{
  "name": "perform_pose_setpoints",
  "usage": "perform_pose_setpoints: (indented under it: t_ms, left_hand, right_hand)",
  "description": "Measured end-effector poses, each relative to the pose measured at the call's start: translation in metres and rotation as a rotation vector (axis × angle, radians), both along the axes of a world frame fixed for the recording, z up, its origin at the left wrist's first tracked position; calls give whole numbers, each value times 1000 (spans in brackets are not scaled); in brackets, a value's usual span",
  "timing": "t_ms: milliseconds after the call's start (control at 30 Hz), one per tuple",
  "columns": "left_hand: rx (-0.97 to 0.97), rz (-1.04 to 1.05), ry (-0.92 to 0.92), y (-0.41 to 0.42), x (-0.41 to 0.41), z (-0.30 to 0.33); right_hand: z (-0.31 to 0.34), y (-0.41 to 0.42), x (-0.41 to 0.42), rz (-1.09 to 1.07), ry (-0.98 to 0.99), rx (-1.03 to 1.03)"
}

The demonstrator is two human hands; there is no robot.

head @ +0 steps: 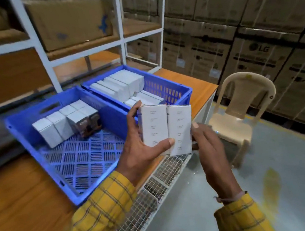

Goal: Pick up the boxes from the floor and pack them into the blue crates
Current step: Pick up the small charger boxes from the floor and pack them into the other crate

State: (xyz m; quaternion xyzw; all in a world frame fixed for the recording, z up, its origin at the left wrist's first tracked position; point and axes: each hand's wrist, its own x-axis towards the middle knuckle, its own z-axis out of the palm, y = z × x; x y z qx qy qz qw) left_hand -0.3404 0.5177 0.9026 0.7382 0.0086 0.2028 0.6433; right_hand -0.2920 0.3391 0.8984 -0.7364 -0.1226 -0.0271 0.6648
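Two white boxes (pixel 167 129) with small printed text stand side by side, upright, above the table's front edge. My left hand (pixel 142 145) grips them, thumb across the lower front and fingers up the left side. My right hand (pixel 207 143) touches the right box's edge, fingers fairly straight. The near blue crate (pixel 36 154) holds a row of several white boxes (pixel 60 125) at its far end, the rest of its slotted floor bare. The far blue crate (pixel 173 91) is nearly full of white boxes (pixel 124 84).
Both crates sit on a wooden table (pixel 19 200) with a wire-mesh front (pixel 148 195). White shelving (pixel 48 67) with a cardboard carton rises behind. A beige plastic chair (pixel 243 107) stands to the right on grey floor, and stacked cartons (pixel 253 34) line the wall.
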Motion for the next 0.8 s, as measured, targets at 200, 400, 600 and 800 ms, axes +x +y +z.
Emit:
perform_pose_setpoints:
  t_ms: [200,400,600,800]
  left_hand:
    - [84,128,16,107,20,7]
    - [169,238,281,188,35,-20]
    - [524,390,759,233,44,-50]
    - [332,541,870,278,35,-80]
  right_hand:
    - [21,106,38,163,-70,-89]
    - [18,194,95,440,-199,-549]
    - [-16,273,151,739,-294,-788]
    - [-56,339,155,916,-351,-895]
